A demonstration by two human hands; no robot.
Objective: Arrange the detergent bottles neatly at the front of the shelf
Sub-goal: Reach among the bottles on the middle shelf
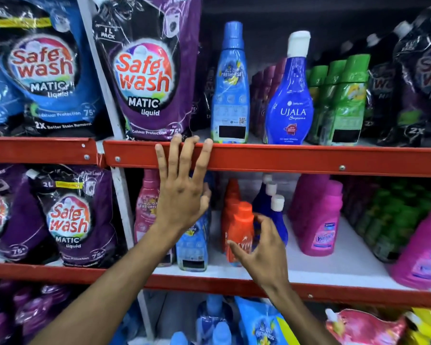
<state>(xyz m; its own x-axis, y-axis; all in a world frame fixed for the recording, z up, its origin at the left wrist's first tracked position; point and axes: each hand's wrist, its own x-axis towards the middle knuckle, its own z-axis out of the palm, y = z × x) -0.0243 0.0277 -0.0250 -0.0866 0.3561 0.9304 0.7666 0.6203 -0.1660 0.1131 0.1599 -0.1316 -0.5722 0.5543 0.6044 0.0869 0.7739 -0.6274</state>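
My left hand (182, 185) rests with spread fingers on the red front rail (284, 159) of the upper shelf, holding nothing. Behind its wrist stands a light blue bottle (193, 247), partly hidden. My right hand (261, 252) is at the middle shelf with fingers curled open around the orange bottle (240, 225) at the front; whether it touches the bottle is unclear. Dark blue white-capped bottles (274, 207) stand just behind. On the upper shelf a tall light blue bottle (230, 85) and a blue Ujala bottle (290, 95) stand at the front edge.
Purple and blue Safe Wash pouches (144, 75) fill the left bays. Pink bottles (319, 217) and green bottles (341, 100) stand to the right, maroon bottles (264, 95) farther back. A pink bottle (147, 210) stands left of my left wrist. Bare white shelf board (346, 267) shows at the middle right.
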